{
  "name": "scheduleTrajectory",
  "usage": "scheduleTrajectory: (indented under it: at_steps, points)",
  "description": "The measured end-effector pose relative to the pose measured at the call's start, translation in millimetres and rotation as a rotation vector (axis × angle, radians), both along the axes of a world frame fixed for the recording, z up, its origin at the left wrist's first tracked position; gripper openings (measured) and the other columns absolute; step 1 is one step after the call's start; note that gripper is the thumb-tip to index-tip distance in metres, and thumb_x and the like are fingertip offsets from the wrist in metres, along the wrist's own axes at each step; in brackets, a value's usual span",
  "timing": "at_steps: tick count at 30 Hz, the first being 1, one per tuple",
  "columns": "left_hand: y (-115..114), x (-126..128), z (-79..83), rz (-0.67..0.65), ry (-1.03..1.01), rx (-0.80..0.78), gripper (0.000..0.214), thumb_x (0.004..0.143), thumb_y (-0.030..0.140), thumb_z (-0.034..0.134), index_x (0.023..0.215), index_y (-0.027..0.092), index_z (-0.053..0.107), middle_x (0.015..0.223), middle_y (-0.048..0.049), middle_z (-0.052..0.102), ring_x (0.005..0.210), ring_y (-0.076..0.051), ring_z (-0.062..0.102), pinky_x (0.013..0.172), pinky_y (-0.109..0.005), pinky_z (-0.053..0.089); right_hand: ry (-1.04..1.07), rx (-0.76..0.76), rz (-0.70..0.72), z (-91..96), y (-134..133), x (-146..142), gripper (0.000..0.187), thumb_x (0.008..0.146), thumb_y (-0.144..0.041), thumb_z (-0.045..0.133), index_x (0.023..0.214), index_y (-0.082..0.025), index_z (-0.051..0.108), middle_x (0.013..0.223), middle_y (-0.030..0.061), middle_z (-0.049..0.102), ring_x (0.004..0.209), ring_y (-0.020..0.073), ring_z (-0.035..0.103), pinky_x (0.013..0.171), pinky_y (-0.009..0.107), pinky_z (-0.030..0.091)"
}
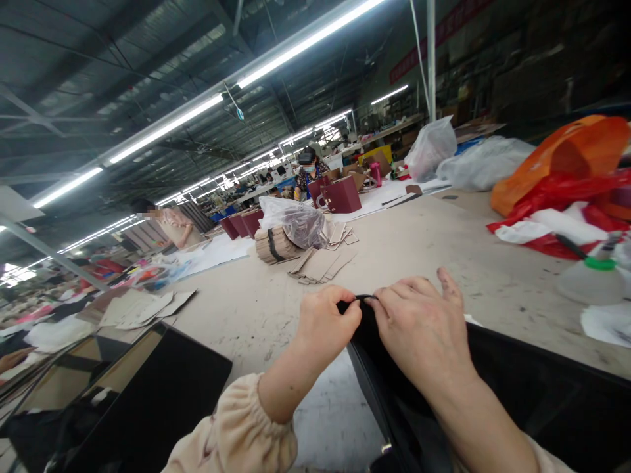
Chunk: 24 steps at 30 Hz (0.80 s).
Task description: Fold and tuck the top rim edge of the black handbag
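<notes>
Black bag: the bag point(389, 394) is at the near edge of the table point(434, 256), its lower part out of frame; a small metal fitting point(386, 448) shows low on its side.
Bag edge: the top edge point(365, 297) is uppermost and faces away from the wearer, presumably turned up so that both hands can reach it.
Left hand: the hand point(328, 322) has thumb and forefinger closed in a pinch on the edge, with the remaining fingers curled in.
Right hand: the hand point(424, 322) is bent over the same edge, fingers closed on it, one outer finger lifted clear; the thumb's exact position cannot be told.
Reason for hold: gripping from two adjoining points appears to keep the soft edge steady and taut.
Edge to fingers: a short dark length is exposed between the two sets of fingertips; the bag's body hangs below them, partly behind the right wrist.
Black panel: the panel point(542, 394) is right of the bag; whether joined to it cannot be confirmed.
Black box: the box point(167, 381) is left of the bag, well apart.
Cardboard pieces: the loose pieces point(323, 264) lie beyond the bag, beside a strapped bundle point(276, 244).
Spray bottle: the bottle point(591, 276) is right of and beyond the bag.
</notes>
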<state>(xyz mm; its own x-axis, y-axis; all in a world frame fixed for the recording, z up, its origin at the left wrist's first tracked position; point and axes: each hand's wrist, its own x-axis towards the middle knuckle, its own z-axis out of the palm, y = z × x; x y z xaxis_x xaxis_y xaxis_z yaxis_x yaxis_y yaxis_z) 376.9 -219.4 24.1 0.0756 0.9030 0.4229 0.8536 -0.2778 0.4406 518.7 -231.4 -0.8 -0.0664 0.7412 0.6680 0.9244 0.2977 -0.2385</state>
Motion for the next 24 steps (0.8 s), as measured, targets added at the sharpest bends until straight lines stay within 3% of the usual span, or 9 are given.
scheduleTrajectory:
  at_steps: [3,6,9,12,14,18,21,24]
  points:
    - [-0.5,1.2,1.2,0.001,0.001,0.000,0.011,0.072,0.019,0.062,0.074,0.018,0.072,0.075,-0.0016,0.073,0.070,-0.015,0.064,0.069,-0.026,0.047,0.008,-0.005,0.010,-1.4,1.3,2.1,0.020,0.088,-0.028,0.056,0.072,-0.022,0.068,0.073,0.0006,0.069,0.086,0.0206,0.058,0.110,0.054,0.014]
    - [-1.7,2.8,2.1,-0.009,-0.006,-0.001,0.011,0.072,0.020,0.062,0.074,0.018,0.072,0.075,-0.0017,0.073,0.069,-0.015,0.064,0.068,-0.026,0.047,-0.009,-0.003,0.085,-1.5,1.6,6.8,0.014,0.087,-0.025,0.056,0.090,-0.023,0.070,0.085,0.0011,0.072,0.092,0.0205,0.059,0.110,0.056,0.011]
    - [-1.7,3.9,1.8,-0.012,-0.003,-0.010,0.010,0.072,0.020,0.061,0.073,0.018,0.071,0.074,-0.0016,0.072,0.069,-0.015,0.064,0.069,-0.027,0.047,-0.032,-0.014,0.126,-0.3,0.8,9.2,0.020,0.087,-0.025,0.057,0.104,-0.024,0.068,0.093,0.0029,0.072,0.094,0.0211,0.059,0.109,0.058,0.010]
    - [-1.0,2.8,1.6,-0.029,-0.031,-0.056,0.008,0.073,0.019,0.060,0.073,0.019,0.069,0.075,-0.0016,0.072,0.070,-0.016,0.064,0.072,-0.029,0.048,-0.032,-0.023,0.103,0.7,0.6,8.7,0.014,0.087,-0.028,0.059,0.094,-0.025,0.070,0.086,0.0013,0.072,0.091,0.0217,0.059,0.108,0.061,0.007]
    - [-2.7,0.2,3.1,-0.076,-0.131,-0.120,0.012,0.072,0.019,0.063,0.084,0.019,0.065,0.084,-0.0023,0.073,0.079,-0.017,0.066,0.077,-0.030,0.049,-0.028,-0.020,0.083,1.0,1.5,8.4,0.011,0.087,-0.029,0.060,0.088,-0.025,0.070,0.080,-0.0001,0.072,0.087,0.0210,0.059,0.108,0.061,0.007]
    - [-16.2,-7.9,10.7,-0.148,-0.409,-0.254,0.054,0.065,0.022,0.074,0.111,0.021,0.047,0.119,-0.0087,0.064,0.107,-0.019,0.061,0.094,-0.033,0.047,-0.010,-0.016,0.058,0.5,3.7,9.9,0.011,0.086,-0.029,0.061,0.086,-0.025,0.071,0.079,-0.0012,0.072,0.084,0.0208,0.059,0.108,0.061,0.008]
    - [-29.6,-13.1,14.6,-0.097,-0.482,-0.336,0.061,0.066,0.024,0.074,0.118,0.021,0.041,0.132,-0.0122,0.055,0.107,-0.020,0.060,0.097,-0.037,0.046,0.005,-0.020,0.048,-0.2,3.1,10.2,0.012,0.086,-0.030,0.060,0.087,-0.026,0.071,0.082,-0.0012,0.072,0.085,0.0212,0.059,0.108,0.062,0.006]
    - [-36.5,-14.6,13.2,-0.052,-0.506,-0.398,0.054,0.071,0.016,0.064,0.120,0.018,0.042,0.126,-0.0125,0.059,0.101,-0.019,0.063,0.094,-0.036,0.048,0.001,-0.028,0.051,-0.6,1.1,8.6,0.012,0.086,-0.029,0.060,0.088,-0.026,0.072,0.081,-0.0004,0.072,0.085,0.0220,0.059,0.107,0.062,0.006]
